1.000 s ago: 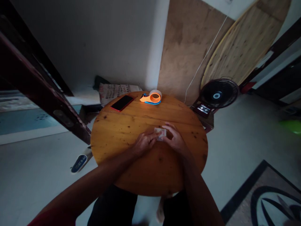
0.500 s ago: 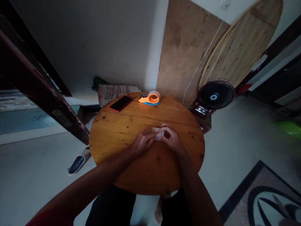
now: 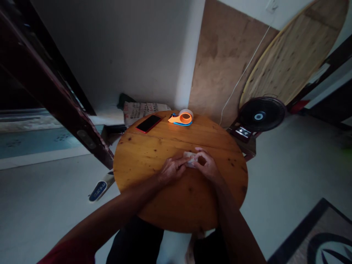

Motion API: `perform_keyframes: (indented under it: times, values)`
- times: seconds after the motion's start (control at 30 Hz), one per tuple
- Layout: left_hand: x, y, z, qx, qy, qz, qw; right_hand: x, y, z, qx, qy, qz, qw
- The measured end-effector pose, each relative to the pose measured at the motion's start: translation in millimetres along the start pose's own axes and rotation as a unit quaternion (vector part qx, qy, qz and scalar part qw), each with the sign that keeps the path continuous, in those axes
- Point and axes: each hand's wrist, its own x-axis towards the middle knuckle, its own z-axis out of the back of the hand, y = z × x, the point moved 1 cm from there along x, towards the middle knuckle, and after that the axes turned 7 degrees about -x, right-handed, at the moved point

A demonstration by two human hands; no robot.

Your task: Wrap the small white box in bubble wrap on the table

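A small pale, paper-like piece with faint reddish marks (image 3: 189,155) lies on the round wooden table (image 3: 154,146) between my hands. From the left, my left hand (image 3: 172,169) presses it with an outstretched finger, while the other fingers are partly curled. My right hand (image 3: 208,164) pinches its right side between thumb and fingers, leaving a rounded gap inside the grip. Fingers cover part of the piece, so its full shape is hidden. Farther back stands an orange and blue tape dispenser (image 3: 173,119) with a roll of clear tape.
A red-edged phone (image 3: 149,124) lies at the table's back left. Behind the table are a printed sack (image 3: 134,112) and a brown board (image 3: 209,66) on the wall. A black fan (image 3: 260,114) stands at right, a slipper (image 3: 98,190) on the floor at left.
The whole view has shifted slightly, so everything appears farther right and a little lower. Both hands stay on the pale piece, with only slight finger movement.
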Motion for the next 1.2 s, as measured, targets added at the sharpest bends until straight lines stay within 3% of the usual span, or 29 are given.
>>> perform_keyframes:
  times: [0.23, 0.43, 0.5, 0.6, 0.7, 0.8, 0.83, 0.97, 1.2]
  values:
    - [-1, 4, -2.3, -0.016, -0.004, -0.012, 1.000, 0, -8, 0, -0.009, 0.001, 0.026, 1.000]
    - [3, 13, 11.8, -0.009, -0.088, 0.017, 0.996, 0, -12, -2, -0.005, -0.011, 0.035, 0.999]
    - [9, 25, 30.2, 0.047, -0.087, 0.065, 0.993, 0, -11, -3, -0.008, -0.015, 0.032, 0.999]
    - [27, 51, 72.1, 0.186, -0.056, 0.141, 0.971, 1, -9, -3, -0.013, -0.014, 0.027, 0.999]
    - [49, 84, 117.8, 0.307, -0.082, 0.239, 0.917, 2, -9, -4, -0.015, -0.014, 0.024, 1.000]
    - [66, 115, 145.1, 0.338, -0.120, 0.328, 0.874, 2, -11, -4, -0.017, -0.012, 0.024, 0.999]
    - [70, 124, 148.3, 0.338, -0.114, 0.366, 0.859, 2, -11, -4, -0.020, -0.011, 0.025, 0.999]
    - [85, 150, 143.0, 0.328, -0.104, 0.397, 0.851, 1, -10, -3, -0.037, -0.011, 0.029, 0.999]
    - [105, 169, 136.8, 0.340, -0.126, 0.414, 0.835, 1, -7, -2, -0.043, -0.007, 0.027, 0.999]
